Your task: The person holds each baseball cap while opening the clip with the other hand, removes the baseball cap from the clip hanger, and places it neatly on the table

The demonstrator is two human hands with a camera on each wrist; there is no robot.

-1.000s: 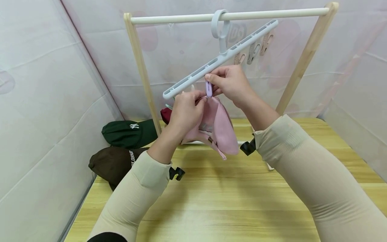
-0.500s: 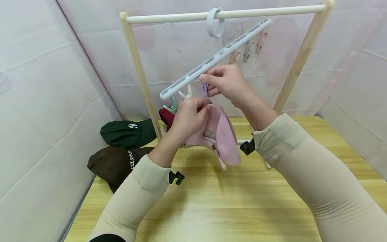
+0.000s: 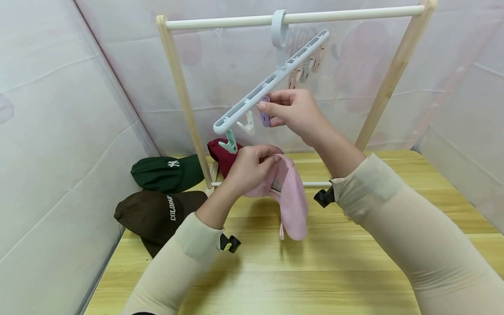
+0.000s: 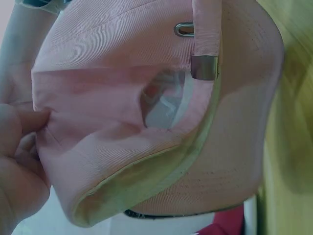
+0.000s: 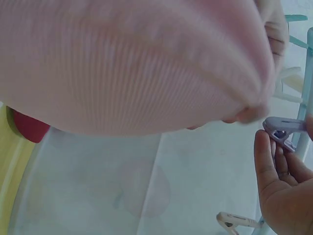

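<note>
A pink cap (image 3: pixel 289 194) hangs from my left hand (image 3: pixel 252 168), which grips its crown above the wooden table; the left wrist view is filled by the pink cap (image 4: pixel 146 112), strap and buckle up. My right hand (image 3: pixel 293 111) pinches a purple clip (image 3: pixel 264 113) on the tilted grey clip hanger (image 3: pixel 271 81). That hanger hooks over the white rail (image 3: pixel 346 15) of a wooden rack. The right wrist view shows the purple clip (image 5: pixel 282 132) at my fingertips (image 5: pixel 266 156) with the pink cap (image 5: pixel 132 63) above.
A green cap (image 3: pixel 167 173), a brown cap (image 3: pixel 157 214) and a dark red cap (image 3: pixel 222 153) lie at the table's left back. More clips (image 3: pixel 305 70) hang on the hanger's far end. White fabric walls close in left, back and right. The rack's posts (image 3: pixel 185 96) stand on the table (image 3: pixel 315 271).
The pink cap has come off the purple clip and dropped lower in my left hand. My right hand stays at the clip, and the hanger has swung and tilted more steeply.
</note>
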